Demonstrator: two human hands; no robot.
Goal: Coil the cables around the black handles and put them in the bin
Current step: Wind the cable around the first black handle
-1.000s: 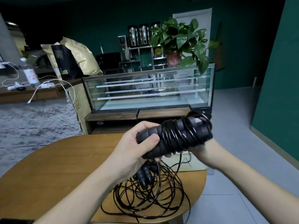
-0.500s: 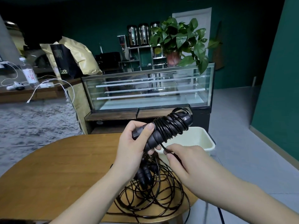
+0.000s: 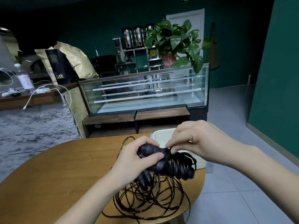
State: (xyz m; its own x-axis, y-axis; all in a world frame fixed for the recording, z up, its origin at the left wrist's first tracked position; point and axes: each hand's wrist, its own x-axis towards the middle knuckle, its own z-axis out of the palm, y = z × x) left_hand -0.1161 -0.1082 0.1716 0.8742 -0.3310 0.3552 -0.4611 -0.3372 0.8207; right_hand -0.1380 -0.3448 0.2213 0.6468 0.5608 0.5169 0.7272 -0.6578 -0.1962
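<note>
The left hand [image 3: 139, 157] is gripping the black handles [image 3: 163, 162], held above the wooden surface [image 3: 56, 172]. The right hand [image 3: 194, 141] is pinching the cable [image 3: 178, 165] wound around them. Loose cable [image 3: 150, 199] is lying below, the bin [image 3: 163, 135] just beyond.

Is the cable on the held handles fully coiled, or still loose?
Partly coiled: turns wrap the handles, but loose cable still lies on the table.

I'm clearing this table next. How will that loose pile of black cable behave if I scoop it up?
Probably floppy: the loose black cable sprawls in slack overlapping loops on the round wooden table. Likely tangles and trails, since loops cross and one hangs past the edge. It looks glossy, so perhaps slippery.
</note>
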